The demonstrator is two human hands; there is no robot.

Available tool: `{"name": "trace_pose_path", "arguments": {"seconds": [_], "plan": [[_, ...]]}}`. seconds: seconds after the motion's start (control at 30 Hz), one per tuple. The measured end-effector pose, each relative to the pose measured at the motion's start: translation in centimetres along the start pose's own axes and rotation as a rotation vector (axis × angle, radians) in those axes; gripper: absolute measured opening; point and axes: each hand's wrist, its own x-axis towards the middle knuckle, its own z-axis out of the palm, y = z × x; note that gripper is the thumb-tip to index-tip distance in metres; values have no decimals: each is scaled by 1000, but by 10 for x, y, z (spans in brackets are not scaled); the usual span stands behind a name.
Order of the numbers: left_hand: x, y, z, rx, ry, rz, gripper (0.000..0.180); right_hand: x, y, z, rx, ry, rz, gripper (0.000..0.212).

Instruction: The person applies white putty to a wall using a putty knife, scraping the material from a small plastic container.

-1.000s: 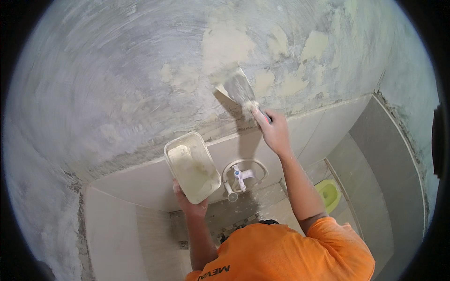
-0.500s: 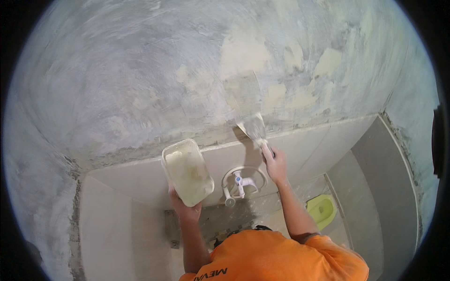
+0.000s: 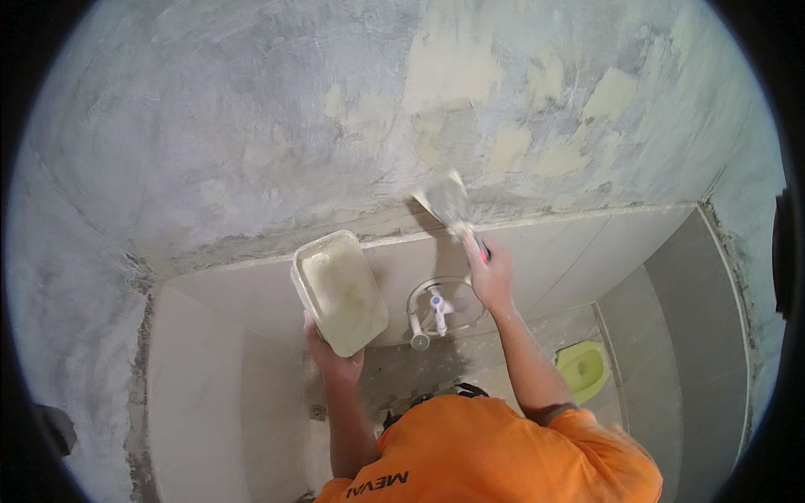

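My left hand (image 3: 337, 359) is wrapped round the lower end of a pale rectangular plastic tub (image 3: 342, 293), tilted and smeared inside with cream-coloured putty. In my right hand (image 3: 493, 275) is a putty knife (image 3: 446, 201), its wide blade coated with putty and slightly blurred. The blade is close to the lower edge of the grey plastered wall (image 3: 277, 126); whether it touches I cannot tell. Above the blade, pale putty patches (image 3: 453, 71) cover part of that wall.
Below the plaster runs a tiled wall (image 3: 579, 243) with a ledge along its top. A white tap (image 3: 438, 308) with a pipe sticks out between my arms. On the floor at the right is a yellow-green squat toilet (image 3: 582, 370). A dark hole (image 3: 57, 429) marks the left wall.
The putty knife has moved slightly up and left along the wall, its blade angle changed. The tub has risen a little with my left hand. The whole view has shifted slightly.
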Motion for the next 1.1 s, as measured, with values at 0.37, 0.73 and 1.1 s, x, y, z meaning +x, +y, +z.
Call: {"name": "trace_pose_path", "arguments": {"seconds": [0.37,0.73,1.1], "plan": [[13,18,-6,46,-7,78,58,58,-10,9,-316,6,72,63],[8,47,-41,-53,44,81,57,-15,-81,11,-210,-18,71,50],[31,58,-65,2,34,95,51,-1,-24,-48,-298,171,166,47]]}}
